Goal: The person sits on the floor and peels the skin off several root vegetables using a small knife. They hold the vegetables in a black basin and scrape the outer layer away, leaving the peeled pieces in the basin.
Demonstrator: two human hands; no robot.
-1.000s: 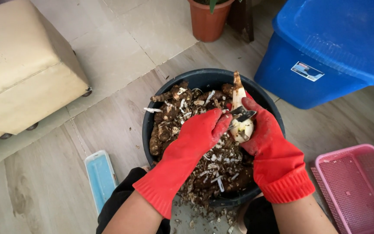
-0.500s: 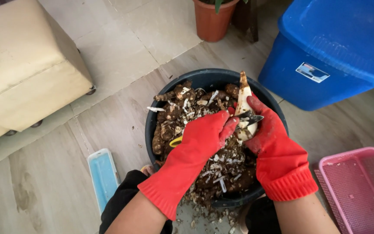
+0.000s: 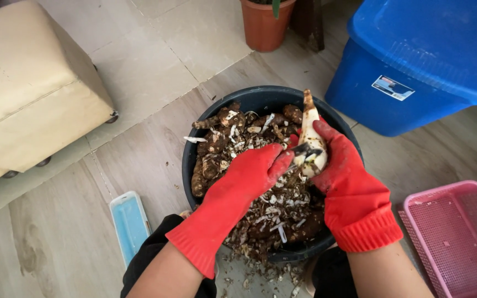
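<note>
Both hands in red rubber gloves, over a dark round tub (image 3: 205,118) full of brown knobbly roots (image 3: 211,160) and pale peel scraps (image 3: 274,204). Right hand (image 3: 340,165) wrapped around a half-peeled root (image 3: 310,129), fingers curled and pressed against its white flesh, brown tip pointing up toward the far rim of the tub. Left hand (image 3: 258,168) closed on a small peeler (image 3: 305,150), dark blade laid against the pale side of the held root; handle hidden inside the glove. Held root above the far right part of the tub, just inside the rim. More peel scraps spilled on the floor at the near rim, between the knees. Elsewhere: blue storage bin (image 3: 432,60) well beyond the tub's right edge, pink mesh basket (image 3: 459,237) at the near right, terracotta pot (image 3: 266,25) beyond the far rim, beige padded stool (image 3: 28,94) far left, light blue flat object (image 3: 131,223) on the floor near the left forearm.
</note>
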